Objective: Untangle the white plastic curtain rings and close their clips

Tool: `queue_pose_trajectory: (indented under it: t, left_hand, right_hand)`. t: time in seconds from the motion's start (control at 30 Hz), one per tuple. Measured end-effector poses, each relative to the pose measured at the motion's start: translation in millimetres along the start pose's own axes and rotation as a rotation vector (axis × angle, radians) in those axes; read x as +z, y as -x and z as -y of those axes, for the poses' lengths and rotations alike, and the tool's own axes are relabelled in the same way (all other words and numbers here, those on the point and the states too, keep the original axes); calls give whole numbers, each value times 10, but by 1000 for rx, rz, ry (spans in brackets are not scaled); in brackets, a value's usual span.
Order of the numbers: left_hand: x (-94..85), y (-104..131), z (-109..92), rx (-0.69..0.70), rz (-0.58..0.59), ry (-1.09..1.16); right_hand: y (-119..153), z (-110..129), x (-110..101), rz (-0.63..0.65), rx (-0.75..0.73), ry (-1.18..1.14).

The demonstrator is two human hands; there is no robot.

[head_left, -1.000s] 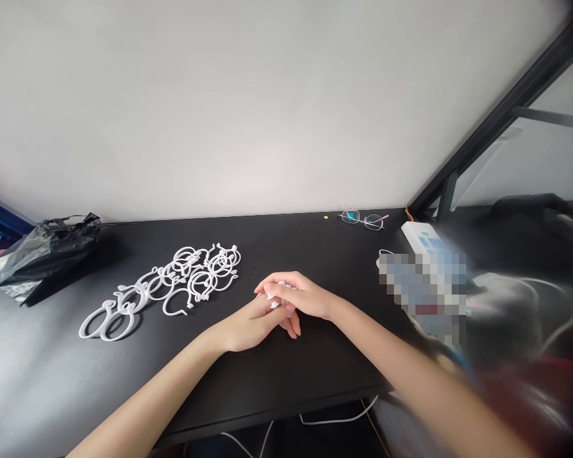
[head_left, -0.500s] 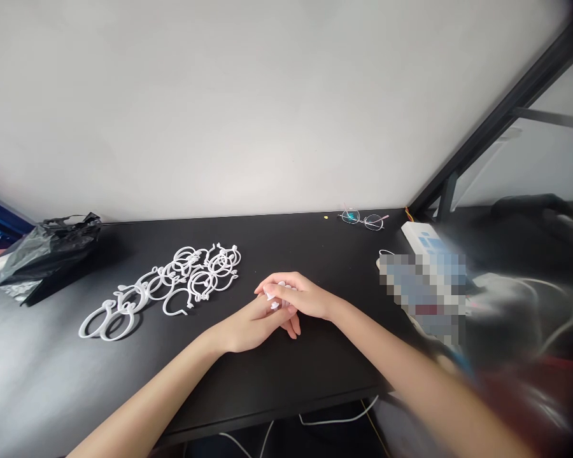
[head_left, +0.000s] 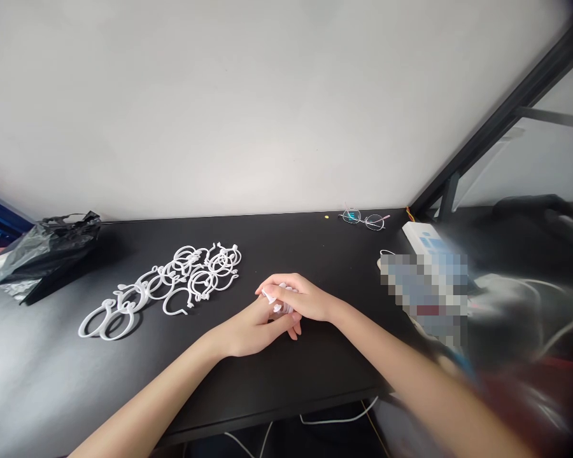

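Note:
Over the middle of the black table, my left hand [head_left: 255, 327] and my right hand [head_left: 300, 299] are pressed together. Both are closed around a small bunch of white plastic pieces [head_left: 282, 308], mostly covered by the fingers, so their exact kind cannot be made out. The right thumb lies across the top of the bunch, and the left thumb is below it. To the left, several white plastic rings [head_left: 176, 301] lie in a loose, overlapping spread. They look like open curtain rings with small eyelets at the ends.
A crumpled black plastic bag [head_left: 52, 254] lies at the far left of the table [head_left: 277, 388]. Thin-framed glasses [head_left: 363, 219] rest near the wall. At the right are a white and blue box [head_left: 427, 245] and a blurred clear bag. White cables hang beneath the table edge.
Both hands stay in place. The left thumb has shifted slightly down and right, and more of the white pieces shows between the fingers.

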State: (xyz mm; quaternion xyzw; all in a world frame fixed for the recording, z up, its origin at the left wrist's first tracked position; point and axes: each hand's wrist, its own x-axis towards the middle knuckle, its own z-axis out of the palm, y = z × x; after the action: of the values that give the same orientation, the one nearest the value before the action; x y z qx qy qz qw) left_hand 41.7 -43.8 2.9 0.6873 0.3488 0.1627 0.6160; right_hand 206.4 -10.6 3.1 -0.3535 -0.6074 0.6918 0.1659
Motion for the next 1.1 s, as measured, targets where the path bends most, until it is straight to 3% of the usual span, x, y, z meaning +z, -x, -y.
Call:
queue_pose_trajectory:
  t: [1.1]
  left_hand:
    - [-12, -13, 6, 5, 13, 7]
  right_hand:
    - [11, 16, 14, -15, -6, 19]
